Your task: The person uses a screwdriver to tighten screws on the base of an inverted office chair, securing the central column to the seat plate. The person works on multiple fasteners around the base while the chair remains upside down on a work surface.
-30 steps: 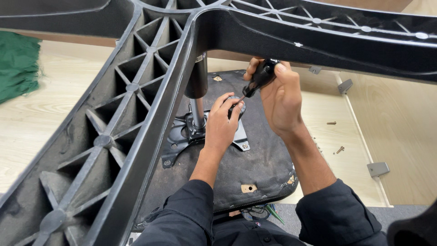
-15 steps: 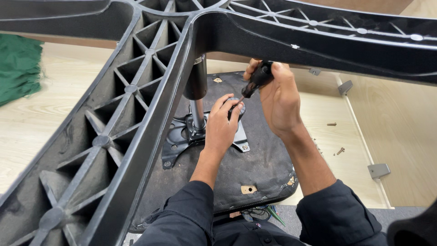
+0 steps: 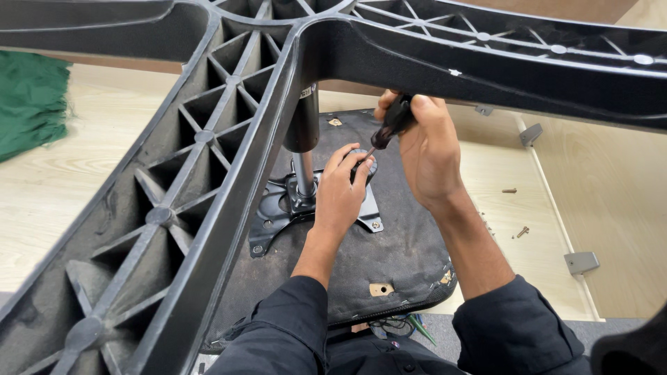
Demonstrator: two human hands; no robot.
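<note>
Right hand (image 3: 429, 149) is closed around a black-handled screwdriver (image 3: 390, 125), tip angled down toward the metal mounting plate (image 3: 278, 212) on the upturned seat underside (image 3: 389, 243). Left hand (image 3: 342, 191) rests there, fingers curled over a black knob (image 3: 366, 165).

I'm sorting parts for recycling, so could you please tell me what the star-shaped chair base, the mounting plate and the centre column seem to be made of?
Star-shaped base: apparently moulded black plastic, matte and dusty, with ribbed webbing. Mounting plate: looks like black-painted stamped metal, with screw holes. Centre column: shiny bare metal rod below a black sleeve, probably steel.
</note>
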